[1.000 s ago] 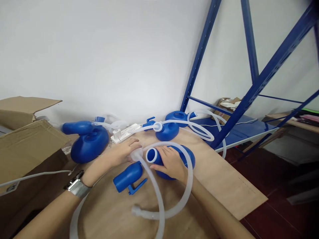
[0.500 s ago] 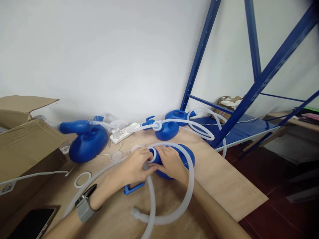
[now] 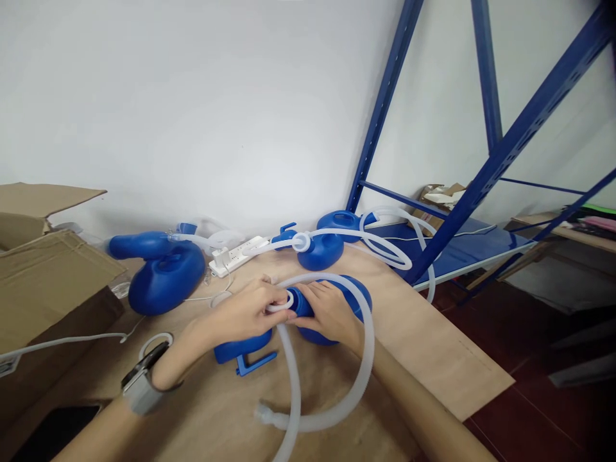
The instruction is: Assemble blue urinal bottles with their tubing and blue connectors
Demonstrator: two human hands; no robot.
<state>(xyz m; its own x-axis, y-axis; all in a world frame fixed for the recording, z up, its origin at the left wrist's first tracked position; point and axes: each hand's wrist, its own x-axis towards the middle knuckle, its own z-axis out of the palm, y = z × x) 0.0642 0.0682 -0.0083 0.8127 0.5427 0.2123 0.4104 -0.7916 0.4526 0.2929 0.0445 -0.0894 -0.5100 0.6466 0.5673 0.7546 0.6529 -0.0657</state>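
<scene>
Hose meets neck: the blue container lies on its side at the middle of the tabletop, its short neck pointing left. The right hand is clenched around that neck. The left hand, which a second ago rested on the hose end well to the left of the container, has crossed over. It now pinches the white hose end right at the container's mouth. The two parts, apart a moment ago, are touching. Whether the end is pushed fully on cannot be told, since fingers cover the joint.

The translucent hose arcs over the container's body and curls back in front of it. A blue spout piece lies just left of the container, half under the left wrist. Another blue jug sits well to the container's left, a power strip lies behind it, and a blue rack rises to its right.
</scene>
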